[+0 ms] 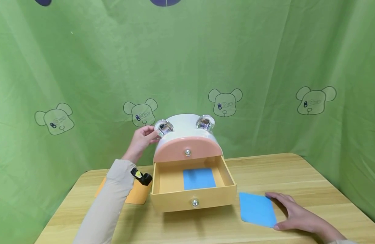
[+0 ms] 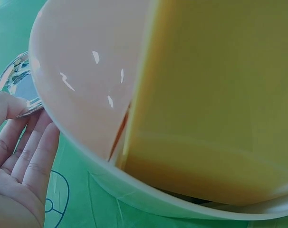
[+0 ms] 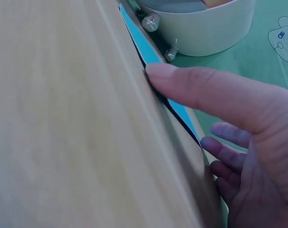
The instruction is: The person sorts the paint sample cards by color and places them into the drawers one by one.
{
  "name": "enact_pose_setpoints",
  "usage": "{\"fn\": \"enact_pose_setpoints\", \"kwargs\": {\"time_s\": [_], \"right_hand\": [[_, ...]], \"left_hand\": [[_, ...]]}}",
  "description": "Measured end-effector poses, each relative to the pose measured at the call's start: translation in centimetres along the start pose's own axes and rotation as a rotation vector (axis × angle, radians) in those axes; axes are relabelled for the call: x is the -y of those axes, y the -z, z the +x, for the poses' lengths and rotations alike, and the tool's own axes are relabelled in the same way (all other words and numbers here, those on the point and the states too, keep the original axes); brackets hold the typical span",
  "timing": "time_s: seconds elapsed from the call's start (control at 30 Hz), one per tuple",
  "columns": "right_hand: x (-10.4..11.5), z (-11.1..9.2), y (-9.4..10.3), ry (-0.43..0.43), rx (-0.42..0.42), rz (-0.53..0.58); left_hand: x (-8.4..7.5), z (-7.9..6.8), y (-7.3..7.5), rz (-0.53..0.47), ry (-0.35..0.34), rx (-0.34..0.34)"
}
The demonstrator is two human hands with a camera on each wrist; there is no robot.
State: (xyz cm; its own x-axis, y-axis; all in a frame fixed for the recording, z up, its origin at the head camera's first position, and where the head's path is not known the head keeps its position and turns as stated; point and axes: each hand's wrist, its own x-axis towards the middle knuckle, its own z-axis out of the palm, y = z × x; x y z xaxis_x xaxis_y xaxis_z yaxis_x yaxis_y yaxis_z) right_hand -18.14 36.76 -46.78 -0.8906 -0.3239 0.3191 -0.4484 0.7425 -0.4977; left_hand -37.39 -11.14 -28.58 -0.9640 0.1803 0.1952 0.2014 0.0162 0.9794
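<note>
Head view: left hand (image 1: 140,139) pinches silver ear (image 1: 164,128) of box (image 1: 183,126); right hand (image 1: 298,215) holds blue card (image 1: 256,209) by its edge, right of the pulled-out drawer (image 1: 175,201). Curtain (image 1: 187,67) lettering (image 1: 228,105), faint, perhaps "Qoo". Left wrist view: thumb on ear rim. Right wrist view: thumb overlaps card.

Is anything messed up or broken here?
Nothing looks spilled or broken. One blue sheet lies inside the open yellow drawer; another blue sheet lies askew on the table by the right hand. That's a little untidy, not strange.
</note>
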Motion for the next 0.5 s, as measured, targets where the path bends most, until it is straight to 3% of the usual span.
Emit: {"fn": "enact_pose_setpoints", "kwargs": {"time_s": [0.2, 0.4, 0.5], "right_hand": [[0.2, 0.2, 0.0, -0.026, 0.019, 0.078], [-0.6, 0.4, 0.0, -0.003, 0.028, 0.186], [-0.9, 0.5, -0.1, 0.003, 0.027, 0.189]], "left_hand": [[0.1, 0.0, 0.0, 0.005, 0.0, 0.003], [-0.1, -0.2, 0.0, 0.008, 0.0, 0.005], [-0.1, -0.2, -0.1, 0.001, 0.0, 0.006]]}}
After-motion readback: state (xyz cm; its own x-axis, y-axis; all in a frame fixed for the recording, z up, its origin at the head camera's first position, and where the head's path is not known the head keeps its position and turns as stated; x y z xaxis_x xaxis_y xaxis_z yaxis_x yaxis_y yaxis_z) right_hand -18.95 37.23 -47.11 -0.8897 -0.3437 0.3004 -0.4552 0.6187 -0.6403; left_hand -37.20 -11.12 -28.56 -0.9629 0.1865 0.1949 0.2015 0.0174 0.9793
